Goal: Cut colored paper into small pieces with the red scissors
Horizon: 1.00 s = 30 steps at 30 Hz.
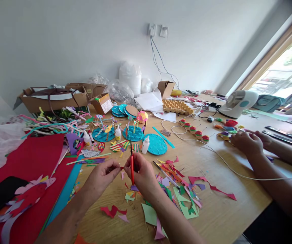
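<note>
Red-handled scissors (132,169) are held in my right hand (143,174), blades pointing away toward the wall. My left hand (107,173) is closed in a pinch just left of it. A tiny red paper piece (121,168) shows between the fingertips of both hands. Coloured paper scraps (171,179) lie to the right of my right hand, and a red scrap (112,210) lies below my hands. Beyond them stand white glue bottles (145,145), a bare blue disc (157,144) and decorated blue discs (133,133).
Red paper sheets (34,152) and pipe cleaners (51,127) cover the left side. Another person's hands (248,142) work at the right near egg-carton caterpillars (194,130). A white cable (222,157) crosses the table. Boxes (54,101) stand by the wall.
</note>
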Each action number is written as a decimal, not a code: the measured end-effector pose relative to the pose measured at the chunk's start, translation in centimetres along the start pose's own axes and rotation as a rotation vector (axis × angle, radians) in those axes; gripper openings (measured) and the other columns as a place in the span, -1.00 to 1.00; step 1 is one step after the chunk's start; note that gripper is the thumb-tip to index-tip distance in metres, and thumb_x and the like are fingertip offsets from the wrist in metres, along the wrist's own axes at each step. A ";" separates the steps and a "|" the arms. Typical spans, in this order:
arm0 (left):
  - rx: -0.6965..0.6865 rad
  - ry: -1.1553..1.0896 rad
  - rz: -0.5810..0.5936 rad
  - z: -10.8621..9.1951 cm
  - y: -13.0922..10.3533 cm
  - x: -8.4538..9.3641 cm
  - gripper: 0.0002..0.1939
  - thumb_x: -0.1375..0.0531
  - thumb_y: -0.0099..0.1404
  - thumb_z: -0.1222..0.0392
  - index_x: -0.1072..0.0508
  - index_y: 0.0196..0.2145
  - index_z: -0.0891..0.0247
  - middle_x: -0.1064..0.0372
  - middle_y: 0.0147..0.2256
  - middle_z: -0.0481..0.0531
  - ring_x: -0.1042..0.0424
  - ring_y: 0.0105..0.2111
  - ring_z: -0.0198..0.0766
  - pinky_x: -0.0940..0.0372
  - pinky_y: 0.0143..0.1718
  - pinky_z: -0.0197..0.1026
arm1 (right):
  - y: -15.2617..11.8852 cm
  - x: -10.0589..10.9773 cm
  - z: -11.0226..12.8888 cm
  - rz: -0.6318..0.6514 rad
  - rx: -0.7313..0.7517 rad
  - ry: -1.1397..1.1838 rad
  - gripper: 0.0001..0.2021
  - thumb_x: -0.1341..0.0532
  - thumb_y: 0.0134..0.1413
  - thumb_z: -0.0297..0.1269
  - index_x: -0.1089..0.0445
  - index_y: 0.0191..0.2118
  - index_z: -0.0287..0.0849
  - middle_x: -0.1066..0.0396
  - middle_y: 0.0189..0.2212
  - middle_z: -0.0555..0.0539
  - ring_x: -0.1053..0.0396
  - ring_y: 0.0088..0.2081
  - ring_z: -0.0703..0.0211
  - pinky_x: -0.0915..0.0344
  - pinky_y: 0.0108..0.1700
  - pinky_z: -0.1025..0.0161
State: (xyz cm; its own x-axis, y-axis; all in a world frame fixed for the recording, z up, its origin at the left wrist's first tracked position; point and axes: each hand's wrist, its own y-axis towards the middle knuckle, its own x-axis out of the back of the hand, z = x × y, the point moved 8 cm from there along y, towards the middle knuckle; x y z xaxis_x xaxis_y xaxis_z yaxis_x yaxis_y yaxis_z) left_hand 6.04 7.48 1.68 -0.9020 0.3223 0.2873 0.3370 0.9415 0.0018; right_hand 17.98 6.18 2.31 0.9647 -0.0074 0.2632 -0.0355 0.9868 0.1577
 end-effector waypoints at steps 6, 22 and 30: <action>-0.016 -0.153 -0.094 -1.2 -1.0 0.9 -0.81 -0.10 0.17 0.14 -0.31 -0.55 0.24 -0.16 -0.62 -0.16 -0.16 -0.57 -0.37 -0.11 -0.53 -0.35 | -1.8 -0.5 0.2 0.085 -0.045 -0.048 -0.85 -0.11 0.02 -0.26 -0.15 -0.48 -0.16 -0.09 -0.62 0.13 -0.05 -0.56 0.34 0.04 -0.54 0.39; 0.004 -0.257 -0.129 -2.1 -2.2 0.8 -0.86 -0.12 0.17 0.15 -0.31 -0.49 0.24 -0.21 -0.59 -0.14 -0.21 -0.57 -0.38 -0.16 -0.53 -0.35 | -4.5 -1.6 0.2 0.219 -0.012 -0.273 -0.80 -0.03 0.13 -0.28 -0.12 -0.50 -0.17 -0.08 -0.63 0.12 0.04 -0.57 0.36 0.14 -0.55 0.37; 0.022 -0.251 -0.117 -2.0 -2.2 0.4 -0.86 -0.12 0.13 0.13 -0.31 -0.49 0.24 -0.23 -0.60 -0.12 -0.22 -0.57 -0.36 -0.18 -0.53 -0.32 | -4.5 -1.6 0.5 0.206 0.001 -0.287 -0.82 -0.04 0.10 -0.32 -0.15 -0.51 -0.18 -0.08 -0.64 0.12 0.03 -0.58 0.36 0.14 -0.55 0.37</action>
State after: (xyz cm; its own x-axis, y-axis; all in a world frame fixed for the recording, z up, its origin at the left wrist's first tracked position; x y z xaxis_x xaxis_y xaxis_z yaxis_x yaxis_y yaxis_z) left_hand 5.50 5.32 3.70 -0.9741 0.2226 0.0405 0.2228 0.9749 -0.0009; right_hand 16.52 1.66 1.67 0.8244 0.1467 0.5467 -0.2225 0.9721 0.0747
